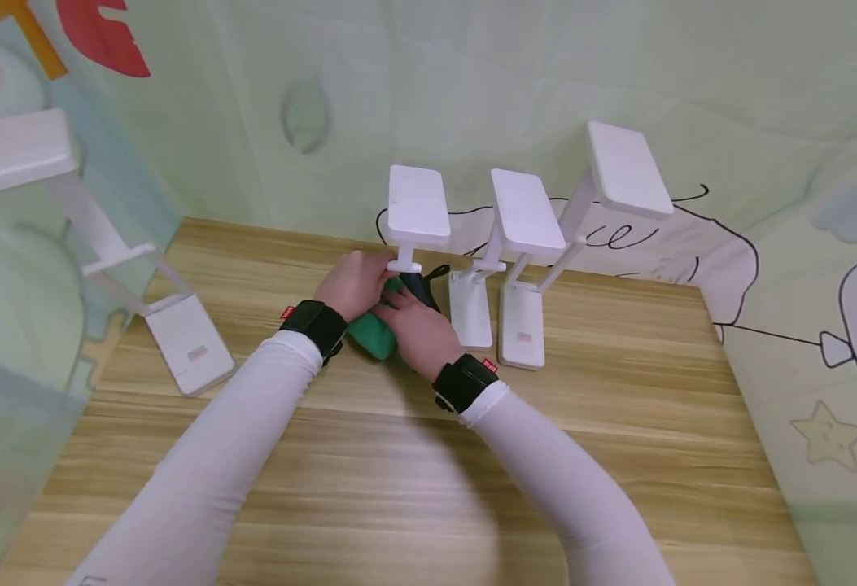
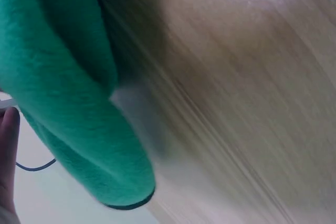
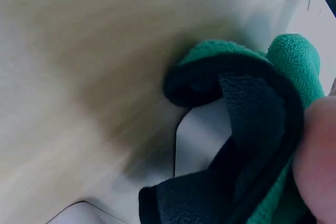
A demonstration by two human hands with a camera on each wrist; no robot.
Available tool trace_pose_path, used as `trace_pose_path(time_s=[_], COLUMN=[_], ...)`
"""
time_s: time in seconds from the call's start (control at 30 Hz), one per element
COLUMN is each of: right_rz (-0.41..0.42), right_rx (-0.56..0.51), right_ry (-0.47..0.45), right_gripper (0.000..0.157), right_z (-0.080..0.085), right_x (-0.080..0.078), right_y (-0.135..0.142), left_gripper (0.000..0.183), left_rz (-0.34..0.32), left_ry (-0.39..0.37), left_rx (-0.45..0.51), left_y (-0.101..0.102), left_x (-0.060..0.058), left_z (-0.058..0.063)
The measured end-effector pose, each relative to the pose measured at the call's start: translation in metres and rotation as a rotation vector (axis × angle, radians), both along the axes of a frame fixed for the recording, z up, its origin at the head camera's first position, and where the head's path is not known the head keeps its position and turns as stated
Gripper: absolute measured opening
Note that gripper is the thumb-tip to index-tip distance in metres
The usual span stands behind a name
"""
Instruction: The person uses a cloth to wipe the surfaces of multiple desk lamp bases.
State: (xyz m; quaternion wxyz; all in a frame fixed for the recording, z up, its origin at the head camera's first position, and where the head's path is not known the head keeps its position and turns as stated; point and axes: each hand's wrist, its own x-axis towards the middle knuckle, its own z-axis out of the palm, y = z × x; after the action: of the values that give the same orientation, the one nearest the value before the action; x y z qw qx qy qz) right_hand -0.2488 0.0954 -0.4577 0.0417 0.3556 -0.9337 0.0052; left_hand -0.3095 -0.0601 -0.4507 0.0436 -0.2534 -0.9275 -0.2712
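Note:
Both hands are at a white folding desk lamp [image 1: 418,202] near the back of the table. Its base is mostly hidden by a green cloth [image 1: 372,332] with a dark grey side and black edging. My left hand [image 1: 355,283] holds the lamp by its lower stem, fingers curled and partly out of sight. With my right hand [image 1: 428,335] I grip the cloth from the right side. In the right wrist view the cloth [image 3: 257,108] curves around a white lamp base [image 3: 205,129]. Green folds of cloth [image 2: 79,108] hang over the wood in the left wrist view.
Two more white lamps, one in the middle [image 1: 526,210] and one at right [image 1: 629,171], stand close beside my right hand. Another lamp [image 1: 188,342] stands at the left. A printed fabric wall [image 1: 472,98] rises behind the wooden table [image 1: 399,472].

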Motion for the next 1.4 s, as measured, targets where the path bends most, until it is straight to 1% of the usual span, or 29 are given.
trace_pose_path(time_s=[0.07,0.13,0.2,0.3,0.37,0.43,0.5,0.57,0.63,0.7,0.77,0.83,0.93,1.0,1.07,1.2,1.33,1.4], right_rz=[-0.023,-0.058,-0.099,-0.129,-0.124,-0.095,-0.057,-0.013,0.027,0.045,0.038,0.011,-0.038,-0.062,-0.090,-0.126,-0.087,-0.063], right_rx=[0.007,0.027,0.063,0.126,0.161,0.179,0.173,0.148,0.107,0.058,0.016,-0.010,-0.026,-0.028,-0.011,0.074,0.171,0.194], right_ry=[-0.010,-0.022,-0.033,-0.050,-0.062,-0.074,-0.094,-0.111,-0.111,-0.096,-0.068,-0.042,-0.037,-0.049,-0.070,-0.109,-0.137,-0.146], right_gripper=[0.048,0.047,0.046,0.043,0.042,0.041,0.042,0.044,0.045,0.045,0.044,0.044,0.048,0.050,0.052,0.054,0.055,0.053], right_z=[0.001,0.003,0.007,0.013,0.015,0.017,0.017,0.016,0.012,0.008,0.005,0.002,0.002,0.002,0.004,0.009,0.017,0.021], right_x=[0.003,0.009,0.018,0.032,0.040,0.046,0.047,0.043,0.034,0.023,0.013,0.004,-0.001,0.001,0.006,0.021,0.037,0.043], right_y=[0.003,0.004,0.004,0.002,0.000,-0.003,-0.006,-0.008,-0.009,-0.009,-0.007,-0.004,0.002,0.006,0.009,0.013,0.012,0.010], left_gripper=[0.020,0.020,0.020,0.019,0.019,0.019,0.019,0.019,0.019,0.019,0.019,0.019,0.017,0.017,0.016,0.019,0.020,0.019], left_rz=[-0.009,-0.019,-0.023,-0.018,-0.012,-0.010,-0.011,-0.014,-0.012,-0.010,-0.010,-0.017,-0.038,-0.049,-0.048,-0.030,-0.016,-0.018], left_ry=[0.007,0.020,0.023,0.024,0.018,0.017,0.022,0.026,0.026,0.026,0.022,0.026,0.047,0.061,0.062,0.020,-0.018,-0.019], left_rx=[-0.001,-0.005,0.000,0.012,0.020,0.021,0.019,0.018,0.019,0.019,0.018,0.018,0.014,0.015,0.013,0.008,0.000,-0.001], left_y=[0.001,0.001,0.001,0.001,0.000,-0.001,-0.002,-0.003,-0.003,-0.003,-0.003,-0.003,-0.002,-0.002,-0.001,-0.001,0.000,0.000], left_x=[0.000,-0.001,-0.002,-0.002,-0.002,-0.001,-0.001,-0.001,-0.001,-0.001,-0.001,-0.001,-0.002,-0.003,-0.004,-0.005,-0.004,-0.003], left_z=[0.000,0.000,-0.001,-0.002,-0.003,-0.003,-0.003,-0.003,-0.002,-0.002,-0.002,-0.001,-0.001,-0.001,-0.001,0.000,0.001,0.001])
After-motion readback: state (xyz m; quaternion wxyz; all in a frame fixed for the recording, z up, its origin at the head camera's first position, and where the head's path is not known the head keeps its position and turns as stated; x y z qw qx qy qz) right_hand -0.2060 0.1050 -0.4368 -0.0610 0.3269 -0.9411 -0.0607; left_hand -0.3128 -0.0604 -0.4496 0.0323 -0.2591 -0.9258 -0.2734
